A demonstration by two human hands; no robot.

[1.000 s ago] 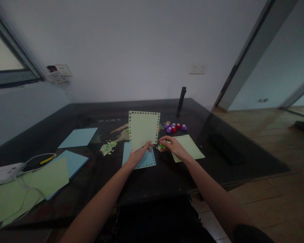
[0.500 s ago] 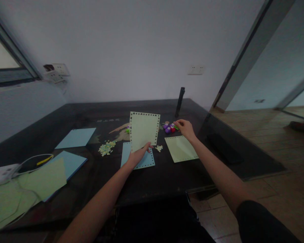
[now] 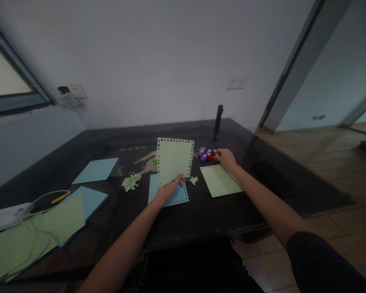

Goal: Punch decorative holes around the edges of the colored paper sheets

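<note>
My left hand (image 3: 171,188) pinches the lower edge of a pale green paper sheet (image 3: 175,160), held upright, with small dark holes along its top and sides. Below it, a light blue sheet (image 3: 177,199) with a punched border lies flat on the table. My right hand (image 3: 227,158) is closed at the right end of a cluster of small purple and red craft punches (image 3: 204,157). Its fingertips grip a small punch, mostly hidden by the fingers. Just in front of that hand lies another pale green sheet (image 3: 221,182), with holes along its far and near edges.
Paper bits form a pile (image 3: 131,182) on the left and a smaller heap (image 3: 193,180) near the middle. Blue sheets (image 3: 96,170), loose green sheets (image 3: 64,215) and a white power strip (image 3: 7,217) with a cable lie left. A black upright object (image 3: 218,123) stands behind the punches.
My right hand has moved slightly right and closed over the green piece at its fingertips. My left hand still holds the sheet up. The view has shifted a little.
</note>
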